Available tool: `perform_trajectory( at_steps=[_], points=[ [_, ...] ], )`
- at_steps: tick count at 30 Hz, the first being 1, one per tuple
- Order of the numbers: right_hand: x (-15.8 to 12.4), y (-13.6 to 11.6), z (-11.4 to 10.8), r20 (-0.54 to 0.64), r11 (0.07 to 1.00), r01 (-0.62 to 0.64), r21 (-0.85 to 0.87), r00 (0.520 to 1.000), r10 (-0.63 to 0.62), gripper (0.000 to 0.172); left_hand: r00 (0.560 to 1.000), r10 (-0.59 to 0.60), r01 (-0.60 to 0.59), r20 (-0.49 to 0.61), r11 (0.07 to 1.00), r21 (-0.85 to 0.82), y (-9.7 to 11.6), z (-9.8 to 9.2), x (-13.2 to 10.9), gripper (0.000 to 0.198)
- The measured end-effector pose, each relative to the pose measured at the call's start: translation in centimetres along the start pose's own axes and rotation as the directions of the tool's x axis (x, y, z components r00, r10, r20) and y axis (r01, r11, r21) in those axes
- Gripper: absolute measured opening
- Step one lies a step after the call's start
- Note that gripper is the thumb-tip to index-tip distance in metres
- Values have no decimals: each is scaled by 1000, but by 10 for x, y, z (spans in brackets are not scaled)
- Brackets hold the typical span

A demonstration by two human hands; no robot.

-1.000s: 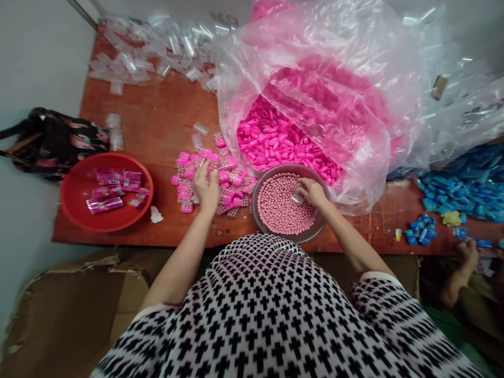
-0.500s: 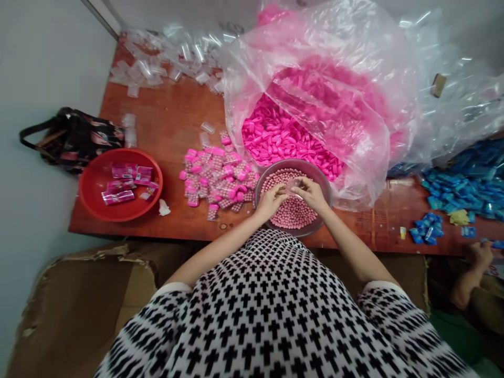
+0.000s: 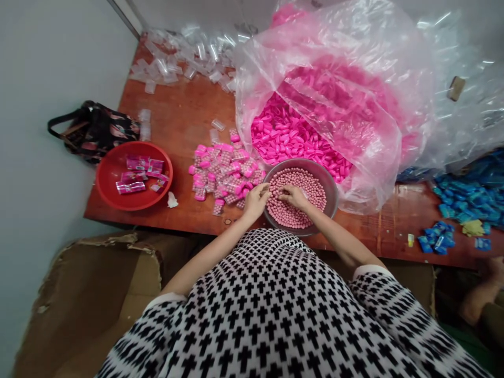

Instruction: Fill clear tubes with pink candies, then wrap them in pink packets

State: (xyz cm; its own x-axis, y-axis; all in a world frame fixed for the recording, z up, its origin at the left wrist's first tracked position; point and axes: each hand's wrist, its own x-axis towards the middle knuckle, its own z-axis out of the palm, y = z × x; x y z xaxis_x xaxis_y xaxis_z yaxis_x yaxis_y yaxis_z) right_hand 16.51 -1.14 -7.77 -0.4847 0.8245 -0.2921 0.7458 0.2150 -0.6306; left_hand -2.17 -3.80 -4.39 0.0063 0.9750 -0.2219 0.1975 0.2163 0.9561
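Observation:
A grey bowl [image 3: 334, 202] full of pink beads [image 3: 303, 210] stands at the table's front edge. At its left rim is my left hand [image 3: 255, 202], fingers curled together; what they hold, if anything, I cannot make out. My right hand [image 3: 295, 197] hovers over the beads with its fingers bent and tips pinched, their contents too small to tell. Left of the bowl lies a heap of clear little bottles [image 3: 224, 176] filled with pink beads and topped with pink caps. Behind the bowl, loose pink caps [image 3: 291, 134] fill a large clear plastic bag [image 3: 366, 184].
A red basin [image 3: 103, 181] with several pink packets stands at the left, by a black handbag [image 3: 106, 126]. Empty clear containers [image 3: 169, 65] lie at the back. To the right are blue packets [image 3: 437, 237], a yellow piece [image 3: 473, 228] and another person's arm [image 3: 478, 296].
My hands have moved apart from meeting around a small clear container over the bowl. The left has shifted to the left rim. The whole view has moved slightly.

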Motion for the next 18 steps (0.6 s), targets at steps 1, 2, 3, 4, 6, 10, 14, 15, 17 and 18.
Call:
perform_trajectory(
  at_steps=[1, 2, 3, 4, 6, 10, 14, 15, 17, 18],
  points=[
    [-4, 0, -3, -23, 999, -6, 42, 1000, 7, 29, 1000, 18, -19, 21, 999, 28, 2, 2, 1, 33],
    [-9, 0, -7, -51, 994, -8, 113, 999, 14, 32, 998, 31, -34, 49, 998, 54, 3, 5, 1, 36],
    [-13, 0, -10, -83, 976, -5, 216, 996, 24, 33, 996, 38, -44, 82, 996, 72, 5, 8, 1, 36],
    [-16, -1, -13, -117, 938, 2, 345, 992, 41, 34, 992, 38, -47, 117, 996, 74, 6, 12, 2, 35],
    [-22, -3, -18, -164, 798, 23, 602, 982, 95, 33, 985, 18, -22, 174, 1000, 16, 7, 21, 3, 29],
    [-31, -9, -32, -177, 598, 58, 800, 974, 143, 39, 958, -86, 172, 274, 936, -308, 10, 33, 7, 31],
    [-39, -11, -51, -175, 568, 94, 818, 980, 90, 45, 921, -127, 304, 368, 825, -476, 18, 37, 11, 38],
    [-41, -11, -54, -172, 582, 95, 807, 982, 78, 44, 918, -125, 311, 375, 815, -489, 20, 37, 12, 38],
    [-42, -11, -59, -168, 615, 93, 783, 984, 65, 41, 915, -115, 315, 388, 805, -503, 22, 37, 13, 40],
    [-41, -10, -60, -167, 632, 90, 770, 984, 64, 40, 915, -111, 312, 389, 805, -504, 23, 36, 14, 41]
  ],
)
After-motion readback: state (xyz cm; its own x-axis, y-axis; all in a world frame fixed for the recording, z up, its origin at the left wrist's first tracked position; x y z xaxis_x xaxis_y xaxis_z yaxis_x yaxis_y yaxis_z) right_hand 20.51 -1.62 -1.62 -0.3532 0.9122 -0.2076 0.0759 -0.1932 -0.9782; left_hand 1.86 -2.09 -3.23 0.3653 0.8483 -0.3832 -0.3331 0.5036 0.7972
